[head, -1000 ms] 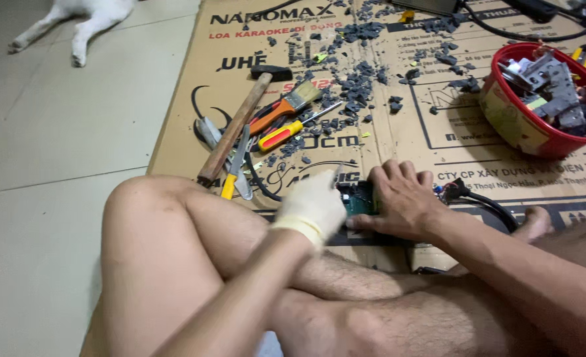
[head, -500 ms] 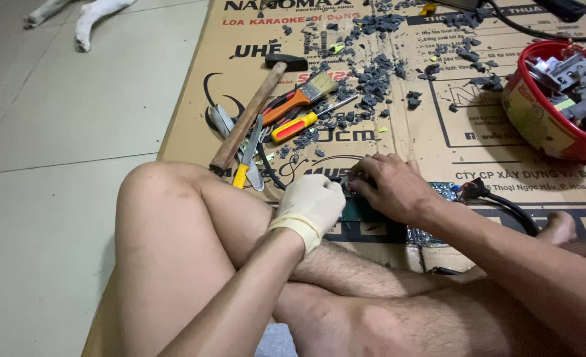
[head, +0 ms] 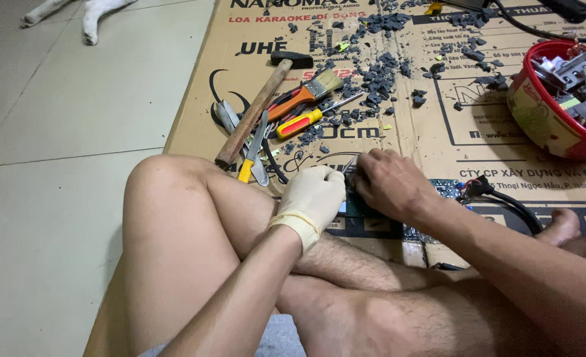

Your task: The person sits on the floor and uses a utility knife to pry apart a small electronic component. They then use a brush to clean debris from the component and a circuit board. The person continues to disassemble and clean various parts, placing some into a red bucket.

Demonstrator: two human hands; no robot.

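the gloved left hand (head: 313, 198) and bare right hand (head: 389, 182) both press closed on a green circuit board (head: 359, 206) lying on the cardboard sheet (head: 425, 132), just past the crossed knees. a slip could jab fingers. beyond the board lie hammer (head: 253, 112), screwdriver (head: 309, 119), dark chips (head: 379, 73).

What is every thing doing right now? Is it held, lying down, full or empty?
Left hand: gloved, pressing on the circuit board.
Right hand: bare, fingers on the circuit board.
Circuit board: flat on the cardboard, mostly covered.
Hammer: lying down, untouched.
Paintbrush: lying down.
Screwdriver: lying down.
Red bowl: full of metal parts.
Cardboard: flat, littered with dark bits.
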